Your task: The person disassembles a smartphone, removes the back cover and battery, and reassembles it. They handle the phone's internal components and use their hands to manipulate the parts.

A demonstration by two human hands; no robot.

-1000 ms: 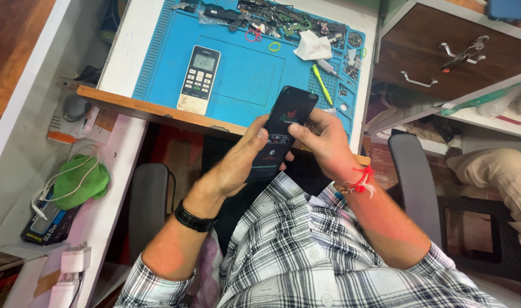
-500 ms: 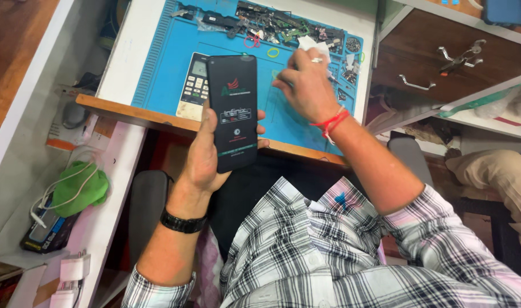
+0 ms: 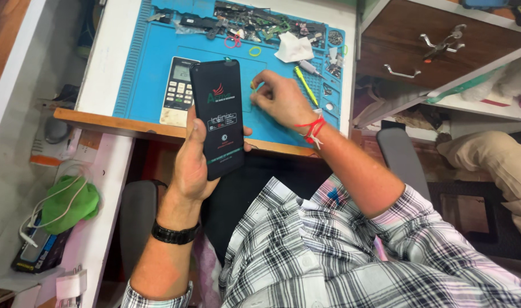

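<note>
We see the white surface [image 3: 103,63] filling the upper left and centre of the frame, with a wooden front edge running across the middle. On it lies a large blue work mat [image 3: 152,63], reaching from the upper left toward the upper right. Along the mat's top edge sits a dark clutter of small parts and tools [image 3: 243,25], too small for us to tell apart.

In the centre of the frame, our left hand [image 3: 195,162] holds a black phone [image 3: 217,117] upright, its grip wrapped round the lower half with the thumb along the left edge. The phone's face carries a dark film printed with a small red emblem near the top and pale and green printing below.

Just behind the phone, on the mat, lies a white remote control [image 3: 178,91] with a small screen and rows of buttons.

Right of centre, our right hand [image 3: 280,100] rests low on the mat, wearing a red thread at the wrist. Its fingertips are pressed together, pinching a tiny yellowish thing [image 3: 253,85] that we cannot identify.

Further up lie a crumpled white tissue [image 3: 293,48], a yellow-handled screwdriver [image 3: 306,85], a yellow rubber band [image 3: 255,51] and a pink one [image 3: 233,41].

At lower left, a green cloth [image 3: 69,202] lies on a low shelf.
</note>
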